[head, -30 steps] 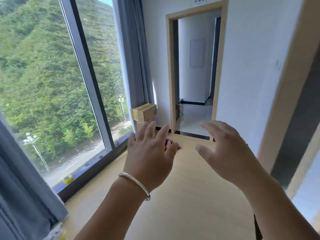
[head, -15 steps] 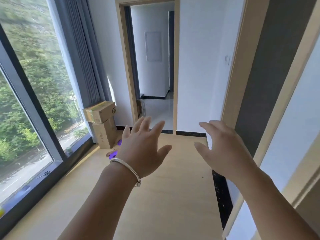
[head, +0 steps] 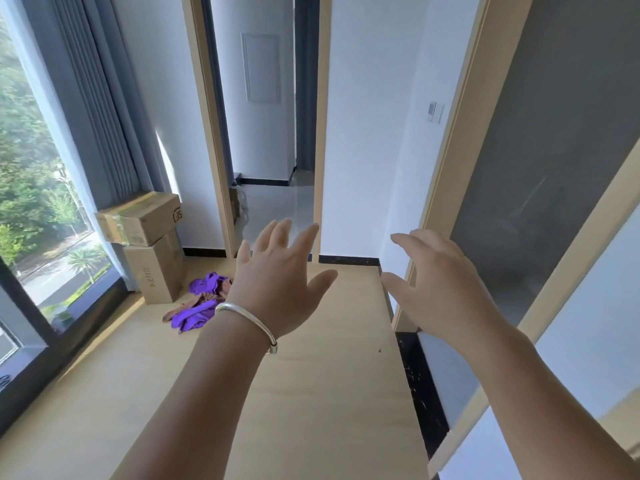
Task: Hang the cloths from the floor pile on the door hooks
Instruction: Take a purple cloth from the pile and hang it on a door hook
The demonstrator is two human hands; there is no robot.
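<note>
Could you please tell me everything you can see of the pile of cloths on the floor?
The pile of cloths is a small, crumpled heap of soft fabric, mostly bright purple with some brown or tan pieces mixed in. It lies loose on the light wooden floor, right beside the lower of two stacked cardboard boxes near the window; whether it touches that box is unclear. The left hand and its wrist cover the pile's right edge in the view. Neither hand touches it, and individual cloths cannot be counted.

Soft purple cloths [head: 202, 308], matt wood-look floor [head: 311, 393], cardboard boxes [head: 145, 220]
</note>
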